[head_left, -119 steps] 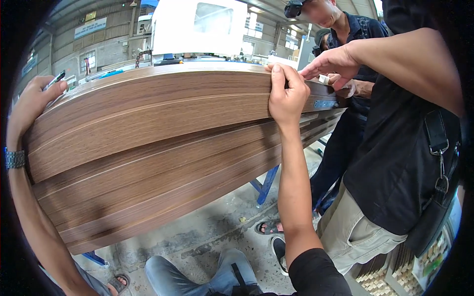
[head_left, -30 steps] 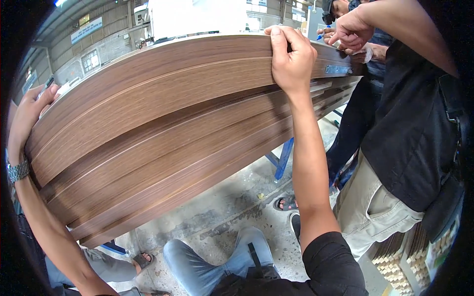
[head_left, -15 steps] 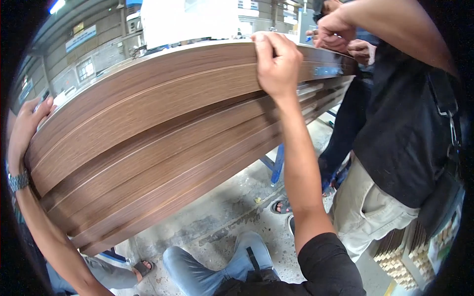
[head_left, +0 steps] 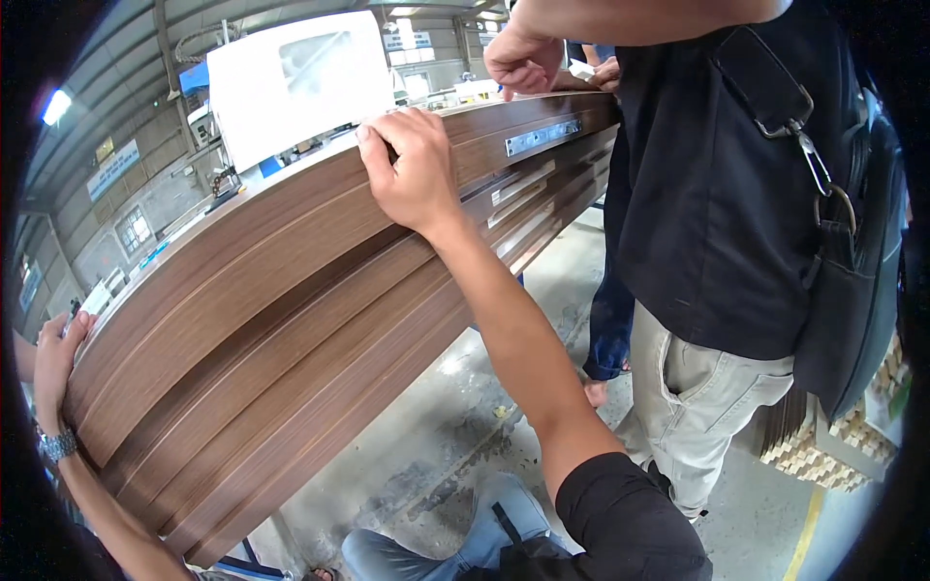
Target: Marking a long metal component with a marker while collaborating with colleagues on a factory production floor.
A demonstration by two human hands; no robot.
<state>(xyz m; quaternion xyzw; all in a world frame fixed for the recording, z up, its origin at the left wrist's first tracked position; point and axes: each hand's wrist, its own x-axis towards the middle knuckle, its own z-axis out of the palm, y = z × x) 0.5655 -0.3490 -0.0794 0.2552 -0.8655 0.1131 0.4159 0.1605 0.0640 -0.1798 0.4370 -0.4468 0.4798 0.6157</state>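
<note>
A long brown wood-grain panel (head_left: 262, 247) lies uppermost on a stack of similar panels (head_left: 320, 339), its long side towards me. My right hand (head_left: 412, 165) is closed over its top edge near the middle, with the fingertips hidden behind the edge. My left hand (head_left: 60, 363), with a metal watch at the wrist, holds the panel's far left corner; its fingers are partly hidden. A silver metal plate (head_left: 542, 138) is set in the panel's side, right of my right hand. Further along, a co-worker's hand (head_left: 523, 60) is over the panel's right end.
A co-worker in a black shirt (head_left: 717, 194) with a black shoulder bag (head_left: 857, 310) stands close on my right. A white board-like sheet (head_left: 300, 87) rises beyond the panel. Stacked strips of wood (head_left: 823, 455) lie on the floor at the right.
My view has turned to the right, so the panel and my right hand appear further left. Both hands stay on the panel. The co-worker and the metal plate show more fully.
</note>
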